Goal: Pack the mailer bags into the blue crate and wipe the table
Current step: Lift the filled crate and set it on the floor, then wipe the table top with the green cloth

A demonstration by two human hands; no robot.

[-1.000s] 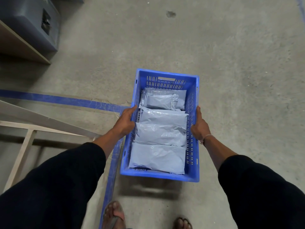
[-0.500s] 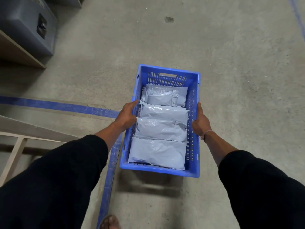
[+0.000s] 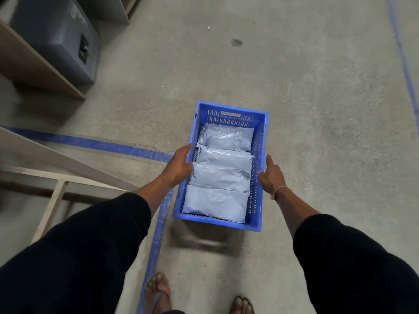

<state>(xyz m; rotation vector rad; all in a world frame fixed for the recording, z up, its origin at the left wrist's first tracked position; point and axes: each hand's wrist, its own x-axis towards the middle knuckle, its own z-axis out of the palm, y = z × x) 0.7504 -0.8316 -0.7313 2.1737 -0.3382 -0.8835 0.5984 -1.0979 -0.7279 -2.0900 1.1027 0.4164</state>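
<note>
The blue crate (image 3: 230, 108) hangs a little above the concrete floor, its shadow lying under its near end. Several grey mailer bags (image 3: 215, 201) lie overlapping in a row inside it, filling it from near end to far end. My left hand (image 3: 179, 165) grips the crate's left rim, fingers over the edge. Against the right wall my right hand (image 3: 272, 177) holds the crate, thumb stretched forward along the rim. Both arms are in black sleeves.
A bare wooden frame (image 3: 56, 177) stands at the left. A grey box (image 3: 56, 35) sits on a wooden shelf at the upper left. Blue tape lines (image 3: 90, 141) cross the floor. My sandalled feet (image 3: 157, 293) show at the bottom.
I have walked forward with the crate held in both hands; the frame and box slid back in view. My feet have come back into sight.
</note>
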